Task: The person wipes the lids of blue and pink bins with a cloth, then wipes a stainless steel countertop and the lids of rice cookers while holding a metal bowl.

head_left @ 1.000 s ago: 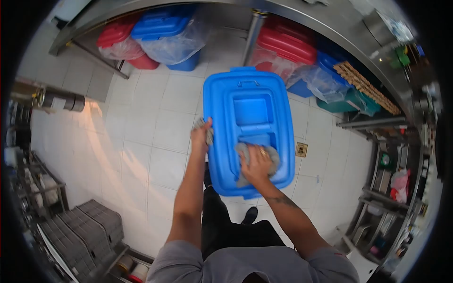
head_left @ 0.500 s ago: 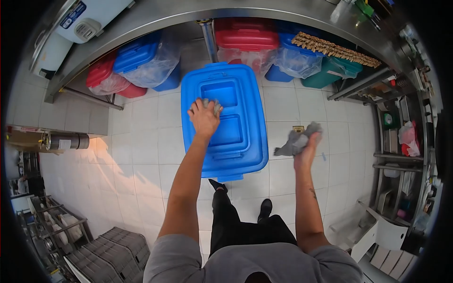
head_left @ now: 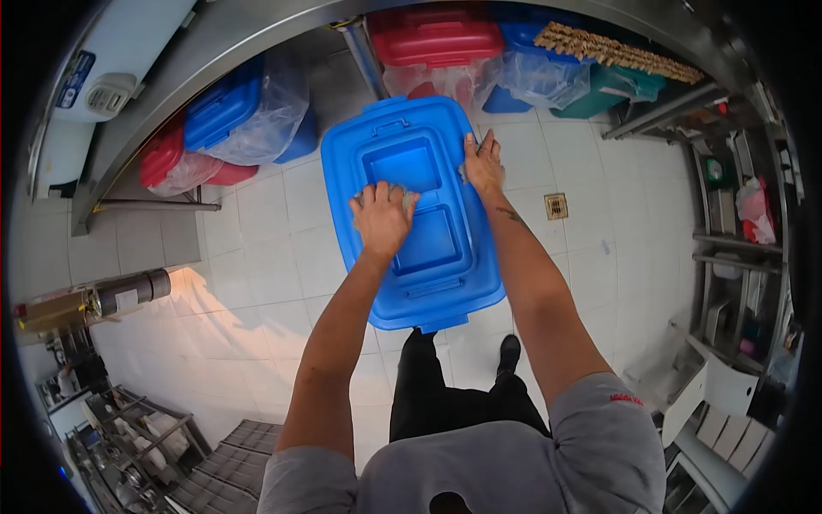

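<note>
A blue bin lid (head_left: 445, 287) with two recessed panels fills the middle of the view. On the bar between the panels presses my left hand (head_left: 382, 221), fingers curled round a crumpled grey-beige wad (head_left: 399, 196) that shows mostly at the fingertips and thumb. My right hand (head_left: 485, 169) is at the lid's upper right edge, its fingers over the rim. Bits of a grey cloth (head_left: 463, 174) peek out beside and under that palm; the rest is hidden.
Red and blue lidded bins (head_left: 224, 103) with plastic liners stand under the steel counter (head_left: 257, 47); more bins are at the back right. A floor drain (head_left: 556, 206) lies right of the lid. Metal shelves (head_left: 738, 242) line the right side, grey crates (head_left: 231, 467) the lower left.
My right hand has swung up and left with the grey cloth, from over the floor onto the lid's right edge. My left hand stays on the lid with its wad.
</note>
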{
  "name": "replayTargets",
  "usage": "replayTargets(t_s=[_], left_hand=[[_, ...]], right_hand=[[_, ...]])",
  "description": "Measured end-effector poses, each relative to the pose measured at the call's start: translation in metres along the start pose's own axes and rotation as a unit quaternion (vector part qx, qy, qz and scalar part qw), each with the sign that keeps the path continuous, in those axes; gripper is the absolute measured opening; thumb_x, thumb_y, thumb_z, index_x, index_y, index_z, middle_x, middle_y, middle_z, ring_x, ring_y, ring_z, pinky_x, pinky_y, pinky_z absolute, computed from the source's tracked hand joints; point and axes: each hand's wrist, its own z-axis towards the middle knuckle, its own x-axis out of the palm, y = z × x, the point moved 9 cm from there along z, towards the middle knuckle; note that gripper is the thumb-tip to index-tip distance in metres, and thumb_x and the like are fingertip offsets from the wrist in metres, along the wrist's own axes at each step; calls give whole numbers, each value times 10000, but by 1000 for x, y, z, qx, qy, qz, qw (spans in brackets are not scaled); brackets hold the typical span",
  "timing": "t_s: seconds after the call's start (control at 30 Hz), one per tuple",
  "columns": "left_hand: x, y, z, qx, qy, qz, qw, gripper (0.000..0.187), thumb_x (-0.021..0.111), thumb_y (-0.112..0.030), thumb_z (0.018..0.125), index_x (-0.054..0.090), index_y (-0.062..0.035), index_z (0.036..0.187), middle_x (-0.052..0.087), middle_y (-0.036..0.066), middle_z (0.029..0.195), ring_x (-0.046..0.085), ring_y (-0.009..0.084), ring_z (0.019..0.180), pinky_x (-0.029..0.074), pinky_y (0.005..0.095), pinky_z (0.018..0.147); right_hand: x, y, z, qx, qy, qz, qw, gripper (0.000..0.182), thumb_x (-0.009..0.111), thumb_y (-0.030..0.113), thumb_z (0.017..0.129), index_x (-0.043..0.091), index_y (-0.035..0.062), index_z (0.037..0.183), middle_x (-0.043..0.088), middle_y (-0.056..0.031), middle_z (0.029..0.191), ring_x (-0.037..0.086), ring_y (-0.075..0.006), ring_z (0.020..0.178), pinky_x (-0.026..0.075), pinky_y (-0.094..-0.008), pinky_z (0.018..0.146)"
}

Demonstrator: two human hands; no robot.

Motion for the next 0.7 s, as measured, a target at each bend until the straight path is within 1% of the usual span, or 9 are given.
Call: replayTargets(t_s=[0.07,0.13,0.17,0.3,0.4,0.5,0.57,0.67,0.7], left_hand=[[3,0,4,15,24,-4,1000,320,584,-410,819,677,-105,839,550,41,909,499,240,891,337,466,748],[6,-1,3,14,40,-14,999,323,582,-410,821,687,-105,828,560,32,901,505,233,877,335,469,751],[5,0,3,13,45,-20,999,325,581,-410,822,691,-104,825,563,29,898,507,232,871,334,469,750],[-4,3,-4,-11,2,-27,1000,357,572,-435,824,699,-103,856,565,25,895,512,235,853,327,463,741],[-12,4,-11,-38,-5,-14,999,379,573,-459,816,701,-106,864,563,30,895,508,239,870,326,467,752],[-45,1,-20,-78,-29,-28,996,382,576,-471,809,702,-112,847,552,36,877,507,246,877,327,472,769],[-38,10,-25,-79,-13,-23,997,376,581,-471,805,699,-115,828,543,34,868,506,247,868,327,469,768],[-30,14,-23,-86,-25,-24,996,371,580,-465,803,693,-112,805,529,28,857,497,234,855,325,476,769],[-30,12,-23,-89,-17,-26,996,370,579,-462,802,690,-109,798,524,25,854,492,228,850,324,480,770]], right_hand=[[0,-27,-17,-38,50,-26,998,667,280,523,920,431,-33,1254,491,-278,1201,467,-417,1125,372,-459,953],[-14,-70,-69,-17,33,-13,999,644,292,506,924,521,-62,1120,536,-274,1096,489,-415,1069,372,-457,935],[-21,-84,-102,-25,61,-29,997,612,300,483,934,497,-55,1151,538,-275,1060,496,-415,1046,371,-453,928],[-53,-122,-201,12,-29,14,999,604,300,488,942,461,-30,1207,568,-261,968,524,-418,985,394,-443,898],[-48,-136,-208,140,28,89,986,612,293,507,941,467,-23,1193,587,-261,958,547,-409,953,413,-434,867],[-50,-132,-198,82,-8,159,984,611,293,515,939,508,-31,1108,591,-277,983,564,-413,938,431,-425,840],[-39,-142,-213,94,51,141,984,613,302,514,938,548,-35,1057,589,-291,1006,561,-423,963,428,-424,856],[-37,-139,-191,63,37,79,994,598,297,494,944,552,-35,1060,594,-299,976,554,-440,977,416,-456,850],[-40,-136,-188,79,56,94,991,588,295,479,947,543,-40,1070,595,-296,976,545,-446,990,416,-458,852]])
